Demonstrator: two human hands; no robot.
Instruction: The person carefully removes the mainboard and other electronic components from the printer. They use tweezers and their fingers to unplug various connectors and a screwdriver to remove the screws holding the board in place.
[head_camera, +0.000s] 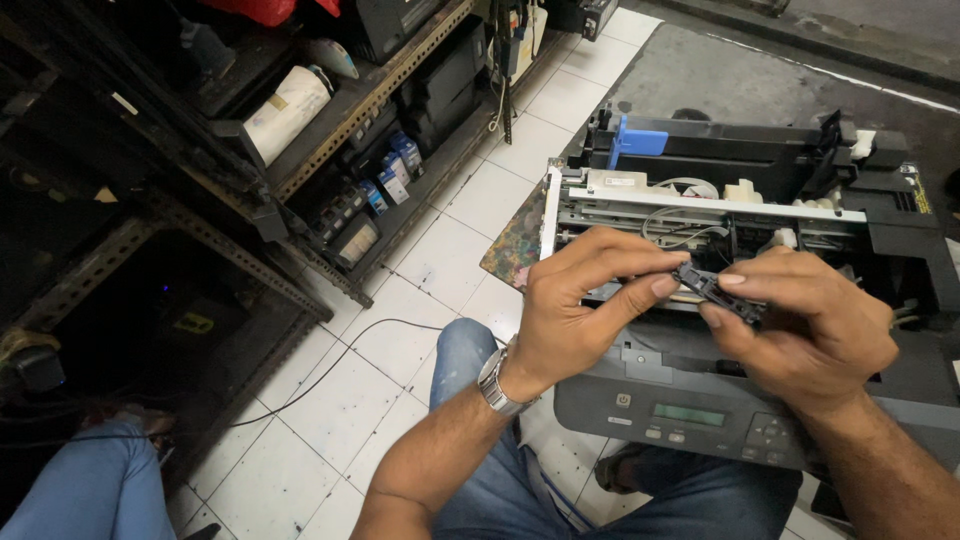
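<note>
An opened printer (880, 240) with its cover off rests in front of me, its grey control panel (690, 415) nearest my knees. Both hands hover over its middle. My left hand (575, 300), with a metal watch (497, 385) on the wrist, pinches one end of a small black plastic part (715, 290) between thumb and fingers. My right hand (810, 325) grips the other end of the same part. The printer's metal rail (700, 203), white cables and a blue lever (632, 138) show behind the hands.
A metal shelf rack (330, 130) at left holds ink bottles (395, 170), a paper roll (285, 110) and boxes. A black cable (340, 365) runs over the white floor tiles. Another person's jeans-clad knee (90, 490) shows at bottom left. A stained board (518, 240) leans beside the printer.
</note>
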